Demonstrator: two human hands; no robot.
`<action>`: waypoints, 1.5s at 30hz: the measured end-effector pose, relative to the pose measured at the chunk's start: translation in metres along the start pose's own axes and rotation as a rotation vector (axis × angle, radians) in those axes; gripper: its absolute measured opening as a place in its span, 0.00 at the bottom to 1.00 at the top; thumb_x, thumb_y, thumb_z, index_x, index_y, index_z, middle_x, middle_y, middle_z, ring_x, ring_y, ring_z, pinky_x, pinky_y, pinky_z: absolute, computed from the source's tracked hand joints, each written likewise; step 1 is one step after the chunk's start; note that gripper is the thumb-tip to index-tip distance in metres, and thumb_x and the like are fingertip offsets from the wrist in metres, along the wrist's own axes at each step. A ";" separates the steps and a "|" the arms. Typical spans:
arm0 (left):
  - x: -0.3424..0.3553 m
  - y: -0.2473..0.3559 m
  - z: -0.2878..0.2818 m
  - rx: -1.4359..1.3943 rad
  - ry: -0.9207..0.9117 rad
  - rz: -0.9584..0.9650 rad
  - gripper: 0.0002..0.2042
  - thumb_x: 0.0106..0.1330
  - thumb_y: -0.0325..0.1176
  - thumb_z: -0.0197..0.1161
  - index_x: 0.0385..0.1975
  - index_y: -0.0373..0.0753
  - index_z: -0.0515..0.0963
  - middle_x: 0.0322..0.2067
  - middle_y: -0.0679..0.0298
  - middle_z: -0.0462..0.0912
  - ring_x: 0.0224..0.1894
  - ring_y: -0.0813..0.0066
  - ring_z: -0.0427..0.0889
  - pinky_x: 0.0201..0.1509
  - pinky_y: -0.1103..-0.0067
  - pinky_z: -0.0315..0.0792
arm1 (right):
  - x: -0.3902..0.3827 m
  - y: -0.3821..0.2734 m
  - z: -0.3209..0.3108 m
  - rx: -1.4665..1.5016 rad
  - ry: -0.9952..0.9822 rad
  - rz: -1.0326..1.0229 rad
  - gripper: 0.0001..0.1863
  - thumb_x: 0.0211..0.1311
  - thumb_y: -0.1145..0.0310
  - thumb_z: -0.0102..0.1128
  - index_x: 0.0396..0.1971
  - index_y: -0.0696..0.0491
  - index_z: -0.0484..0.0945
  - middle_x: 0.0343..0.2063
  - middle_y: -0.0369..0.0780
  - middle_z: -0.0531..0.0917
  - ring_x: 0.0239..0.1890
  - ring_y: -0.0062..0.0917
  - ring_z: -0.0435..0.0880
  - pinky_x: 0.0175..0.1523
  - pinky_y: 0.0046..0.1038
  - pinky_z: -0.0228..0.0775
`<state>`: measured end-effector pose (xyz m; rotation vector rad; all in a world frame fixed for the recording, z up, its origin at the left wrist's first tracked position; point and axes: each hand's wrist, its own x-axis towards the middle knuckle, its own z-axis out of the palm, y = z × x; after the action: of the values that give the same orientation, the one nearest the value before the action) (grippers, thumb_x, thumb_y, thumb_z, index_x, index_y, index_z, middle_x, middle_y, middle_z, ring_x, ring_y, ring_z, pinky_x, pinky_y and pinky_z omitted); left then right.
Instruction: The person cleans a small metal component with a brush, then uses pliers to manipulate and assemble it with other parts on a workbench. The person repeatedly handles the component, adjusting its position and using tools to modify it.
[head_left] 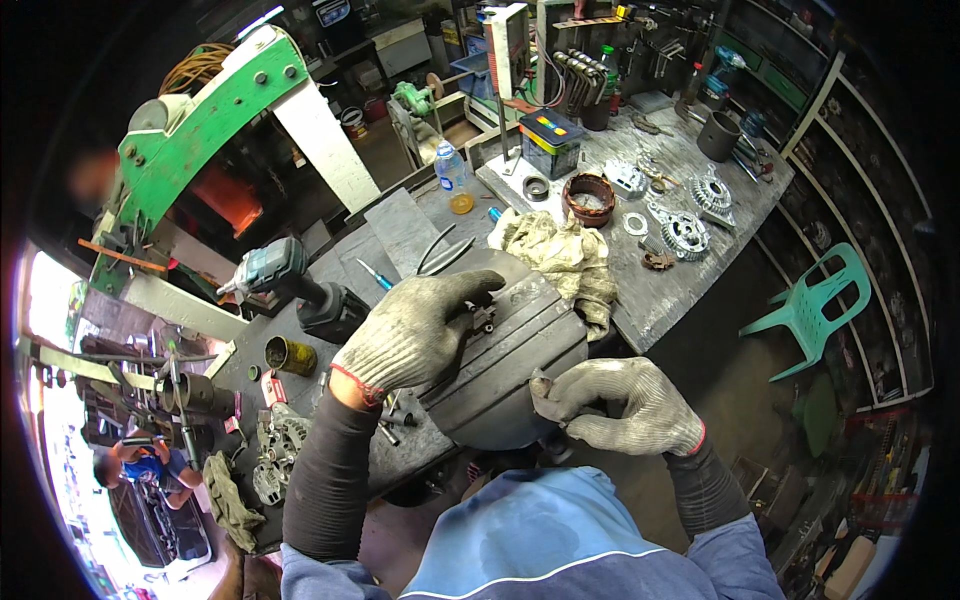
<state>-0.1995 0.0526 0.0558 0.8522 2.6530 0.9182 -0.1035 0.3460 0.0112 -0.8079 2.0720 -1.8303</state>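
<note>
My left hand (405, 330), in a soiled knit glove, is curled over a dark grey ridged round surface (520, 350). A small metal part (484, 318) shows at its fingers, seemingly gripped by them. Close to the right edge of that surface, my right hand (635, 405), gloved too, has its thumb and fingers pinched together. What sits at those dark fingertips is too small to name. Past the ridged surface lies a crumpled cream rag (560, 255). A cordless impact wrench (285, 280) stands left of my left hand.
Right bench: alternator housings (685, 232), a copper-wound stator (588, 200), a bearing ring (536, 188), a battery (549, 142). Left bench: a yellow can (290, 353), an alternator (280, 455), a plastic bottle (452, 175). A green press frame (210, 110) rises left; a green chair (820, 310) stands right.
</note>
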 end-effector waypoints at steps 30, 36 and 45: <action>-0.088 0.059 0.029 -0.301 0.099 -0.249 0.18 0.66 0.28 0.70 0.56 0.36 0.83 0.35 0.52 0.89 0.36 0.59 0.90 0.45 0.69 0.80 | 0.077 -0.022 -0.023 -0.240 -0.532 0.130 0.17 0.65 0.58 0.68 0.45 0.55 0.88 0.37 0.45 0.91 0.41 0.33 0.91 0.49 0.36 0.82; -0.087 0.051 0.037 -0.157 0.237 -0.202 0.10 0.68 0.28 0.65 0.46 0.35 0.87 0.40 0.50 0.90 0.43 0.57 0.92 0.49 0.68 0.82 | 0.077 -0.018 -0.036 -0.443 -0.340 0.019 0.14 0.63 0.61 0.67 0.42 0.55 0.88 0.37 0.45 0.90 0.43 0.40 0.90 0.52 0.40 0.81; -0.088 0.050 0.066 0.098 0.365 -0.285 0.09 0.67 0.32 0.68 0.45 0.46 0.90 0.35 0.53 0.88 0.39 0.47 0.88 0.44 0.59 0.81 | 0.056 -0.015 0.004 -0.848 0.025 -0.162 0.09 0.60 0.64 0.70 0.38 0.50 0.88 0.39 0.40 0.84 0.47 0.39 0.86 0.55 0.42 0.78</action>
<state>-0.0815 0.0665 0.0354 0.3295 3.0429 0.9514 -0.1429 0.3105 0.0347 -1.1528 2.8855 -0.9524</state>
